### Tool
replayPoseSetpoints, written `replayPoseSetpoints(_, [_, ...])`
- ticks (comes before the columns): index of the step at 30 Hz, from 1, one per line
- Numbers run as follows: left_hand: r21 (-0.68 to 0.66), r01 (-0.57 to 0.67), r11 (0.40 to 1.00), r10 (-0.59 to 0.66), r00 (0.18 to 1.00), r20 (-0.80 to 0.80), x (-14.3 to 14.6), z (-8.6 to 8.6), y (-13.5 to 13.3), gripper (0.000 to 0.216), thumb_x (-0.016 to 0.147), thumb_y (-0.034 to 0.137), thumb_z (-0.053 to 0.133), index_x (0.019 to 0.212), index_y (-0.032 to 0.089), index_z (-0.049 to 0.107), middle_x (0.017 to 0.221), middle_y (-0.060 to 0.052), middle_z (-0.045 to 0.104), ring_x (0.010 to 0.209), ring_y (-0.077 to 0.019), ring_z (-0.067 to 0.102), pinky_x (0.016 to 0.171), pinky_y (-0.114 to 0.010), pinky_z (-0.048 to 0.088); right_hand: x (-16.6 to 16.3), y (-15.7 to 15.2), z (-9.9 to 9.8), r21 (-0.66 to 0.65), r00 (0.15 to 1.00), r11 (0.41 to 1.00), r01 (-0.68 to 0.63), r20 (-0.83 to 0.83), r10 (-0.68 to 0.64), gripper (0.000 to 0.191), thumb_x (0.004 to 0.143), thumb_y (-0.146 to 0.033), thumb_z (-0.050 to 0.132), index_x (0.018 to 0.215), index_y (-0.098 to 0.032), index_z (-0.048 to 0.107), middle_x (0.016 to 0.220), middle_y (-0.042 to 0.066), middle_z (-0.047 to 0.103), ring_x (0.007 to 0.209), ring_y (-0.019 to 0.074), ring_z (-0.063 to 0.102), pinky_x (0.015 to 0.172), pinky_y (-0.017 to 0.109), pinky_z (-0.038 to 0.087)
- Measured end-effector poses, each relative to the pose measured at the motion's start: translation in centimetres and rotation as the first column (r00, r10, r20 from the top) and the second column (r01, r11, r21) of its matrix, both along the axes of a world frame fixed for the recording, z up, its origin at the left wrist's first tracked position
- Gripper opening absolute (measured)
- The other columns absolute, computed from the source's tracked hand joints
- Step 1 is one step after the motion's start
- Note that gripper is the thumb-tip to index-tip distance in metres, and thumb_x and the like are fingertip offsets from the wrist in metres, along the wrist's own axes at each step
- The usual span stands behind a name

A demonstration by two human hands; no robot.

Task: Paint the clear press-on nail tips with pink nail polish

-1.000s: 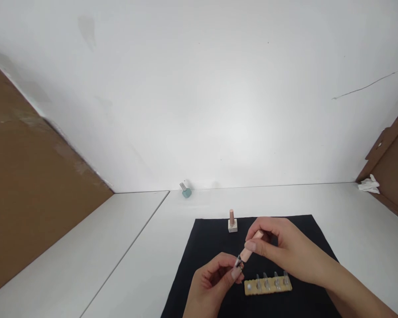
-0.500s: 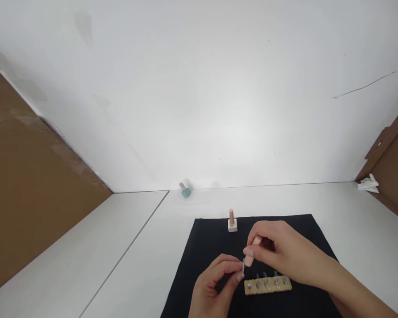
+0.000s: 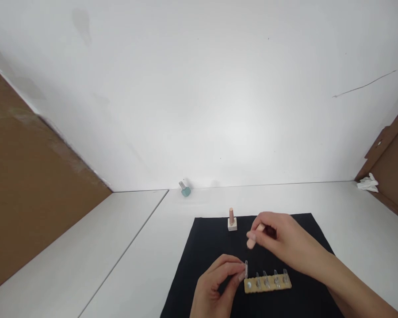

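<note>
Pinched between the thumb and fingers of my left hand (image 3: 215,282) is a clear false nail tip (image 3: 246,267), held upright. My right hand (image 3: 280,232) is closed around a pale pink nail polish cap (image 3: 251,242), slanted down to the left; any brush under it is hard to make out. The cap is apart from the nail tip, above and to its right. Beside my left fingertips lies a tan strip stand (image 3: 268,289) with several clear nail tips standing along it. Its leftmost spot bears only a whitish dot.
On the black mat (image 3: 215,238) stands a small square-based polish bottle (image 3: 232,225) with a brownish-pink cap. A teal bottle (image 3: 185,191) with a silvery cap leans near the white wall. Crumpled white tissue (image 3: 368,183) lies in the right corner, by a brown side panel (image 3: 394,163).
My right hand has lifted the cap up and away from the nail tip. My left hand has barely moved, still pinching the tip. The strip's right end is now uncovered.
</note>
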State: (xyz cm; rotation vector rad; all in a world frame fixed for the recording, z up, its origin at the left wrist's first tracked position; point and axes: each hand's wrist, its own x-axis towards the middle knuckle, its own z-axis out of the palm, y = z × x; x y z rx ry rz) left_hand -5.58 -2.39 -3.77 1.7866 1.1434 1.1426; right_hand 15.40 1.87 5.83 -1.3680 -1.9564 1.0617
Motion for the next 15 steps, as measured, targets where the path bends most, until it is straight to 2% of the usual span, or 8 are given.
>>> replayPoseSetpoints(4, [-0.189, 0.0, 0.982, 0.014, 0.997, 0.072, 0.0, -0.2, 0.3, 0.011, 0.089, 0.026, 0.075, 0.079, 0.023, 0.081, 0.086, -0.004, 0.08, 0.081, -0.0207, 0.074, 0.074, -0.023, 0.058, 1.2, 0.4, 0.3, 0.105, 0.984, 0.979, 0.172, -0.06, -0.166, 0.026, 0.101, -0.042, 0.059, 0.087, -0.024, 0.072, 0.088, 0.001, 0.081, 0.067, 0.0165, 0.059, 0.058, 0.028, 0.042])
replayPoseSetpoints(8, [-0.366, -0.014, 0.931, 0.048, 0.996, 0.082, 0.1, -1.5, -0.2, 0.018, 0.085, 0.038, 0.078, 0.081, 0.021, 0.081, 0.082, -0.004, 0.08, 0.081, -0.024, 0.074, 0.076, -0.027, 0.058, 2.6, 0.0, 1.4, 0.199, 0.951, 0.933, 0.3, -0.141, -0.276, 0.029, 0.1, -0.047, 0.06, 0.086, -0.025, 0.072, 0.087, 0.002, 0.082, 0.063, 0.0167, 0.056, 0.056, 0.028, 0.044])
replayPoseSetpoints(11, [-0.34, -0.065, 0.938, 0.081, 0.996, 0.034, 0.4, -2.9, -1.2, 0.019, 0.083, 0.04, 0.079, 0.078, 0.022, 0.082, 0.088, -0.006, 0.082, 0.087, -0.0267, 0.075, 0.084, -0.032, 0.059, 3.2, -0.5, 2.3, 0.262, 0.925, 0.891, 0.37, -0.195, -0.326, 0.027, 0.099, -0.047, 0.062, 0.084, -0.025, 0.07, 0.087, 0.003, 0.082, 0.064, 0.0177, 0.056, 0.057, 0.028, 0.046])
replayPoseSetpoints(15, [-0.232, -0.12, 0.965, 0.115, 0.993, -0.038, 0.9, -4.2, -1.7, 0.011, 0.082, 0.032, 0.08, 0.074, 0.026, 0.082, 0.095, -0.006, 0.079, 0.093, -0.0274, 0.074, 0.088, -0.036, 0.059, 3.6, -1.0, 3.2, 0.297, 0.91, 0.867, 0.401, -0.236, -0.34, 0.025, 0.099, -0.044, 0.062, 0.084, -0.026, 0.072, 0.088, 0.003, 0.082, 0.063, 0.0176, 0.055, 0.057, 0.029, 0.047])
